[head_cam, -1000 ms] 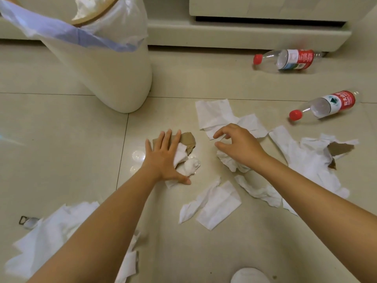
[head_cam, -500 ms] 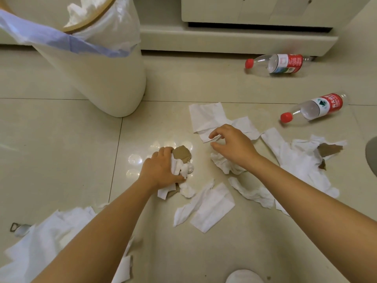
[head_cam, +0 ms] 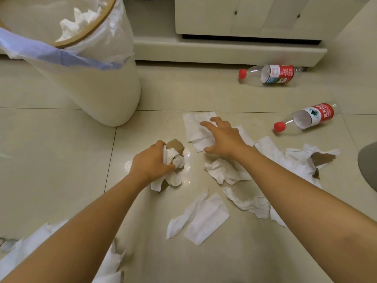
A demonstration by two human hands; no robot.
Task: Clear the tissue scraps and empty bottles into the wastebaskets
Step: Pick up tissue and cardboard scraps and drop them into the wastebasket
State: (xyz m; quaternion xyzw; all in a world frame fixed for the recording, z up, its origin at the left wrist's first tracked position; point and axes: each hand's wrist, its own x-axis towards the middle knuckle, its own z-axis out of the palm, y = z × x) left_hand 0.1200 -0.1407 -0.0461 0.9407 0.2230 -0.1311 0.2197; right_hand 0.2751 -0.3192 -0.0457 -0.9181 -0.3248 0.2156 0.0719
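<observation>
On the floor, the left hand clutches a tissue wad; the right hand, fingers spread, should next pinch the flat tissue.

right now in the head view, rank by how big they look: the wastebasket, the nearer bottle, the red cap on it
1. wastebasket, by far the largest
2. nearer bottle
3. its red cap, the smallest

No close calls here.

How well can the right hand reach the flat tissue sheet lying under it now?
Probably yes. The right hand is open, fingers spread, directly over the flat tissue sheet, and nothing lies between them. The left hand, closed on a crumpled wad, is off to the side.
</observation>
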